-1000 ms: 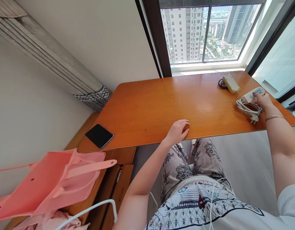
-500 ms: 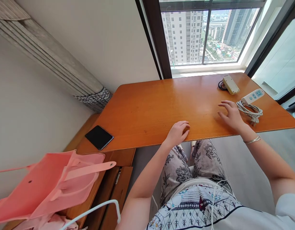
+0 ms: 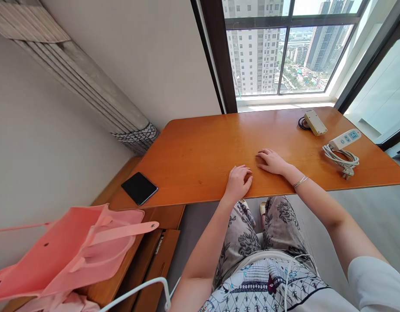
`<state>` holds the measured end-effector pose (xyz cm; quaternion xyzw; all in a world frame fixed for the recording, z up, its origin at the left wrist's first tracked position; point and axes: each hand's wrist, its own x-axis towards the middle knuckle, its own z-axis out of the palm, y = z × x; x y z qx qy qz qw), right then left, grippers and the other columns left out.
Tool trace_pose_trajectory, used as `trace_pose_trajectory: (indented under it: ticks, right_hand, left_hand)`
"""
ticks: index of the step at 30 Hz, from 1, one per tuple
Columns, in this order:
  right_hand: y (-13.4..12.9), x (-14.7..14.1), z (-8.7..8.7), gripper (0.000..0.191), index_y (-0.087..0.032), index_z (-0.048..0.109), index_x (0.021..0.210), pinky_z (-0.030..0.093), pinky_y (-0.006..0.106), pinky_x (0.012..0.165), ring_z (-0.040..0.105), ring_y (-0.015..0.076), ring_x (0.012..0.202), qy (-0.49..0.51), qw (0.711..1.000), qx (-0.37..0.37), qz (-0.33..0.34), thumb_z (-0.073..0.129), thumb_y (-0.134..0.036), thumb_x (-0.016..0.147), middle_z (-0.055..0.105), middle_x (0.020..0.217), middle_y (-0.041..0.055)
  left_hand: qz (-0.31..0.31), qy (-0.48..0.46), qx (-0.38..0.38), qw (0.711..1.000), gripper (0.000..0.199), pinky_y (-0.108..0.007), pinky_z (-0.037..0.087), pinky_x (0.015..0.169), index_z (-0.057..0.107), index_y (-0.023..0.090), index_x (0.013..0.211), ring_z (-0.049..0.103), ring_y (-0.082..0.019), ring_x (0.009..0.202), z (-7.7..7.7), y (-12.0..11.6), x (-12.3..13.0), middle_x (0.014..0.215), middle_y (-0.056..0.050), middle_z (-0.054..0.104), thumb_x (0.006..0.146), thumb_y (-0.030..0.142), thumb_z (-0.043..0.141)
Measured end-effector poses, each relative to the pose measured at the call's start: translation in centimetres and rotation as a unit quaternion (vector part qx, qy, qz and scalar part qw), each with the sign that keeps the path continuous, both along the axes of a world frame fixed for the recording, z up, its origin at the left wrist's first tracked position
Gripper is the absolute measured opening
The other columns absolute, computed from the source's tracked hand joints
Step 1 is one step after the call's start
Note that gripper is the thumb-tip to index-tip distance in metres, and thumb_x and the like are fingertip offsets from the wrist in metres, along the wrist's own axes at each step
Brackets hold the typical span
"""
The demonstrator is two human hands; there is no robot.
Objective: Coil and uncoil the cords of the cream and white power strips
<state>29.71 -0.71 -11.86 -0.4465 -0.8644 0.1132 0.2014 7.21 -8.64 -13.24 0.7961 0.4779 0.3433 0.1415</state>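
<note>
My left hand (image 3: 238, 183) rests at the front edge of the orange-brown wooden table (image 3: 187, 151), its fingers loosely curled and nothing visible in them. Just to its right and slightly farther back, my right hand (image 3: 272, 161) lies palm down on the tabletop, fingers a little apart and holding nothing. The hands do not touch. A white power strip (image 3: 345, 139) with a coiled cable (image 3: 341, 157) lies to the right of my right hand. Behind the strip is a beige box (image 3: 315, 123) with a black cord. A black tablet (image 3: 139, 188) lies flat at the table's left end.
An open pink bag (image 3: 76, 251) stands at the lower left beside wooden drawers (image 3: 159, 264). A white curved tube or cable (image 3: 144, 285) crosses in front of them. Behind the table are a window (image 3: 284, 60) and a gathered curtain (image 3: 99, 95).
My right hand has moved left, away from the coiled cable, to a place near my left hand. My left hand has barely moved. The view has shifted slightly.
</note>
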Motion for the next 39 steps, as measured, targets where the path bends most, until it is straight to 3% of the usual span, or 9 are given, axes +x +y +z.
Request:
trace_pose_trajectory:
  ticks: [5,10,28,34,39]
  right_hand:
    - [-0.38,0.57,-0.89,0.042,-0.019,0.068,0.13,0.042,0.056,0.12,0.055,0.0335,0.139,0.008,1.0,-0.017,-0.003,0.069,-0.036,0.091,0.061,0.143,0.0182]
    - [-0.53,0.51,-0.81,0.04,-0.021,0.069,0.128,0.043,0.057,0.119,0.055,0.0336,0.139,0.012,1.0,-0.023,-0.002,0.069,-0.037,0.091,0.062,0.143,0.0174]
    - [-0.5,0.45,-0.84,0.038,-0.022,0.071,0.125,0.045,0.057,0.118,0.058,0.0341,0.135,0.013,1.0,-0.018,0.001,0.072,-0.036,0.089,0.063,0.14,0.0166]
    - [-0.53,0.37,-0.7,0.042,-0.016,0.07,0.127,0.042,0.055,0.12,0.056,0.0347,0.138,0.007,0.999,-0.035,-0.006,0.071,-0.036,0.09,0.061,0.143,0.0202]
    - [-0.3,0.51,-1.0,0.04,-0.019,0.07,0.126,0.043,0.055,0.119,0.057,0.0336,0.137,0.016,1.0,-0.024,-0.001,0.072,-0.037,0.09,0.062,0.142,0.0175]
  left_hand:
    - [-0.002,-0.025,-0.015,1.0,0.013,-0.056,0.045,0.116,0.069,0.021,0.1,0.065,-0.029,0.128,-0.06,-0.09,-0.12,0.118,-0.01,0.077,0.091,0.023,0.06]
    - [0.024,-0.019,-0.017,0.999,0.012,-0.062,0.038,0.12,0.068,0.023,0.1,0.066,-0.029,0.126,-0.03,-0.22,-0.13,0.116,-0.008,0.078,0.091,0.024,0.059]
    - [0.007,-0.038,-0.028,0.999,0.014,-0.055,0.046,0.116,0.069,0.022,0.101,0.068,-0.027,0.122,-0.37,-0.05,-0.37,0.114,-0.008,0.077,0.094,0.025,0.057]
    - [-0.002,-0.037,-0.032,0.999,0.013,-0.052,0.051,0.111,0.069,0.022,0.101,0.068,-0.027,0.12,-0.12,-0.04,-0.45,0.112,-0.009,0.077,0.094,0.025,0.058]
    - [0.0,-0.053,-0.039,0.998,0.013,-0.05,0.052,0.109,0.069,0.021,0.1,0.068,-0.027,0.119,0.03,-0.09,-0.42,0.112,-0.009,0.077,0.093,0.024,0.059]
